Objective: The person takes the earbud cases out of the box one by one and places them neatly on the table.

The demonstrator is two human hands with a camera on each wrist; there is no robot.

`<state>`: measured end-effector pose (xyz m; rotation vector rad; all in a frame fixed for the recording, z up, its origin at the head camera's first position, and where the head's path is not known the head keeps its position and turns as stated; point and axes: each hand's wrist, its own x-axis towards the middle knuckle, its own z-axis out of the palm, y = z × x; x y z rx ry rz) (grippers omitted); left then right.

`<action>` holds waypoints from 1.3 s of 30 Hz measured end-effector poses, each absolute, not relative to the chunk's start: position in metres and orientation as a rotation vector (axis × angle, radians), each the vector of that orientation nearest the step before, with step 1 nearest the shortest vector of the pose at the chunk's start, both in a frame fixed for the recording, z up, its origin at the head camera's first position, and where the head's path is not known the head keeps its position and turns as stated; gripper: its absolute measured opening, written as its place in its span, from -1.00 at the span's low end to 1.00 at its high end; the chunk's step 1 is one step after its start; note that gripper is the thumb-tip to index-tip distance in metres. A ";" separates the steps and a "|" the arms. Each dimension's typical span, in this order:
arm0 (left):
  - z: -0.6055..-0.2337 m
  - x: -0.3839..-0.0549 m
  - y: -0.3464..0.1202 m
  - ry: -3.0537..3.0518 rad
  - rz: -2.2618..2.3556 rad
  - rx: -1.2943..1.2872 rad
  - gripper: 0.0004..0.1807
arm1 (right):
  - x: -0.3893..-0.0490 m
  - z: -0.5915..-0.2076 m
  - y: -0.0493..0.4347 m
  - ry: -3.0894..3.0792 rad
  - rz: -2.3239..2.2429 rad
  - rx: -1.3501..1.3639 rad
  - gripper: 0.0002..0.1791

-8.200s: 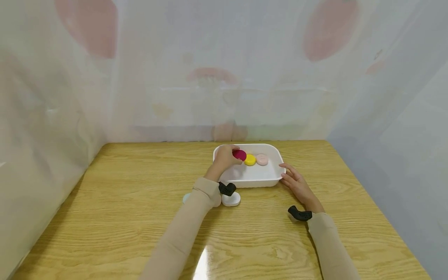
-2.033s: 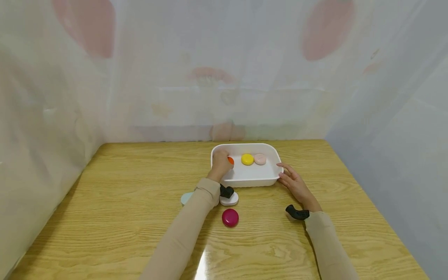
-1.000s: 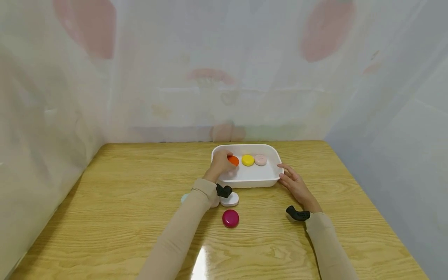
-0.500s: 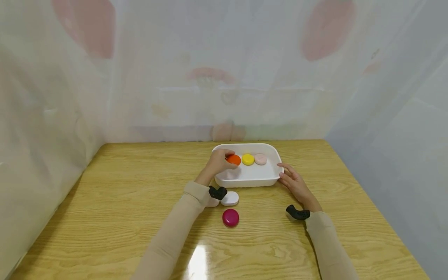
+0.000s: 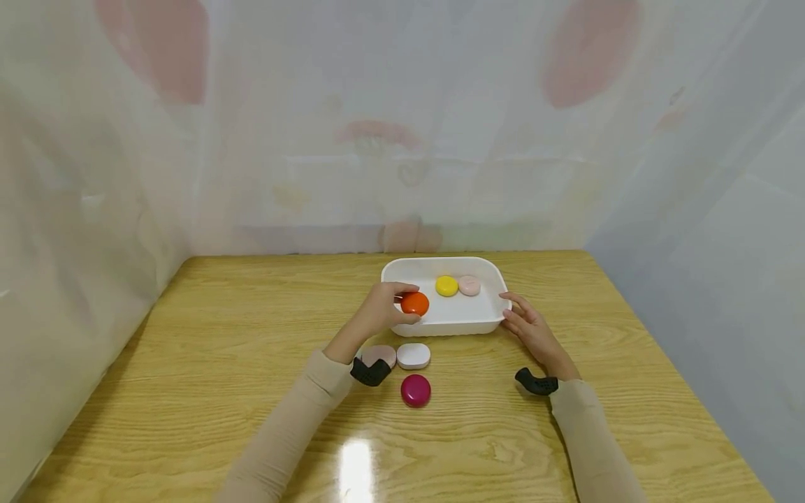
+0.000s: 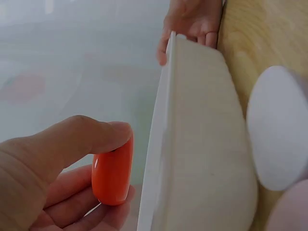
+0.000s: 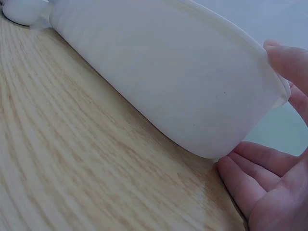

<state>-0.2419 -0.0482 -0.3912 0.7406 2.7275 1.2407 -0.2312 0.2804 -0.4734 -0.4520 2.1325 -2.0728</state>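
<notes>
Between thumb and fingers, my left hand (image 5: 381, 308) pinches a glossy orange round, flat case (image 5: 415, 303). In the left wrist view the orange case (image 6: 112, 171) is clear above the rim of the white tray (image 5: 455, 329), near its front left. My right hand (image 5: 534, 335) holds the tray's right end, one digit at the rim and other fingers low against the outer wall, as the right wrist view shows. Inside the tray, towards the back, a yellow round case (image 5: 446, 286) and a pale pink one (image 5: 469, 285) lie side by side.
In front of the tray on the wooden table (image 5: 207, 363) sit a white oval case (image 5: 413, 356) and a dusty-pink case (image 5: 380, 354), partly behind the left wrist's black strap mount (image 5: 371, 373). A magenta round case (image 5: 416, 390) lies nearer. Pale printed curtains (image 5: 402, 188) enclose the table.
The magenta case went from my left hand in the tray to the table. My left hand then took the orange case and lifted it towards the tray's front left. The right hand stayed.
</notes>
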 end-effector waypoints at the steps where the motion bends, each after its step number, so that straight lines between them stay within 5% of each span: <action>1: -0.392 -0.238 -0.050 2.723 1.253 0.747 -0.47 | -0.231 -0.473 0.280 2.135 -2.070 -0.452 -0.52; 23: -0.410 -0.165 -0.092 2.690 1.277 0.903 -0.50 | -0.228 -0.476 0.285 2.202 -2.032 -0.408 -0.52; 39: -0.426 -0.155 -0.103 2.613 0.965 1.191 -0.52 | -0.229 -0.476 0.285 2.187 -2.035 -0.435 -0.51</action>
